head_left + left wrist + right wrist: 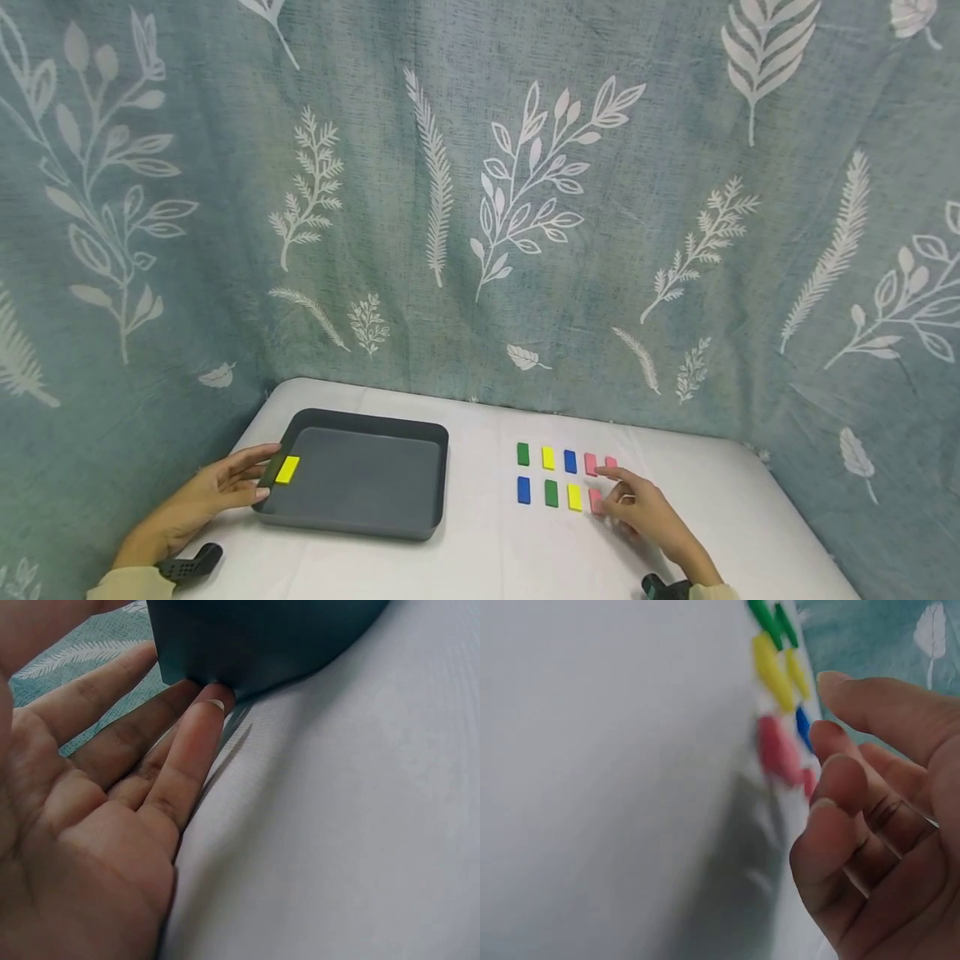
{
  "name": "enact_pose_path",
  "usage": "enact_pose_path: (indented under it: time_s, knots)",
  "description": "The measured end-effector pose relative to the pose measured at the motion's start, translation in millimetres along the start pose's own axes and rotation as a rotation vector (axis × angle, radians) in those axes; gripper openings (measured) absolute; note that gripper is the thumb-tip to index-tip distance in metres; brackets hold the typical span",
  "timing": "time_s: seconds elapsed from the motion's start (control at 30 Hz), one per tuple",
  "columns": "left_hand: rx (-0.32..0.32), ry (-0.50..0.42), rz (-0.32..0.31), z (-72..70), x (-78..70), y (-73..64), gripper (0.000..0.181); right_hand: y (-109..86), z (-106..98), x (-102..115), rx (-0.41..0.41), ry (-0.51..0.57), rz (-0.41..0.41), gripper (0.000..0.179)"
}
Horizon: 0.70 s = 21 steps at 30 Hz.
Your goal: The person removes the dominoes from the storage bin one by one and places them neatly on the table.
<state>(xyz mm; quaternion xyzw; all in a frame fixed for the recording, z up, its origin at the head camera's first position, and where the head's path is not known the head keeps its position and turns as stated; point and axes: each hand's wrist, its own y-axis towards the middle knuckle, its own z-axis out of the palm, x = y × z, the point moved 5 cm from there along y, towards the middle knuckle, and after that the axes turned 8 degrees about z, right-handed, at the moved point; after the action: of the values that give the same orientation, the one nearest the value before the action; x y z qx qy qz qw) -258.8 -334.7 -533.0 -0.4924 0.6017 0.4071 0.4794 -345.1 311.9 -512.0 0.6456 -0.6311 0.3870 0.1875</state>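
My left hand [217,490] rests against the left wall of a dark grey rectangular tray [360,527]; in the left wrist view its fairly straight fingers [184,761] touch the outer wall. Inside the tray, by that wall, lies a yellow block [287,470]. On the right, my right hand [641,510] hovers over the end of two rows of small blocks, fingers bent and apart. Nearest to it are a pink block [596,501] in the front row and two pink ones behind, one partly hidden by the fingers. The right wrist view shows nothing between the fingers.
The back row also has a green [523,454], a yellow [548,458] and a blue block [570,462]. A blue [523,490], a green [551,493] and a yellow block [574,497] lie in front. A leaf-patterned curtain [465,350] borders the white table [480,567].
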Motion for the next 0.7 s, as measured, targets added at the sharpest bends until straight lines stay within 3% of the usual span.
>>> enact_pose_path:
  time_s: [0.27,0.47,0.7]
  knots:
    - [-0.001,0.013,-0.008,-3.4,2.3,0.4,0.071,17.3,22.0,52.9,0.057,0.068,-0.115,0.060]
    - [0.004,0.008,0.005,-3.4,3.0,0.4,0.070,28.2,49.6,100.4,0.067,0.033,-0.258,0.048]
    - [0.008,-0.017,0.012,-4.3,3.9,-0.3,0.070,44.4,82.6,151.0,0.073,0.015,-0.345,0.042]
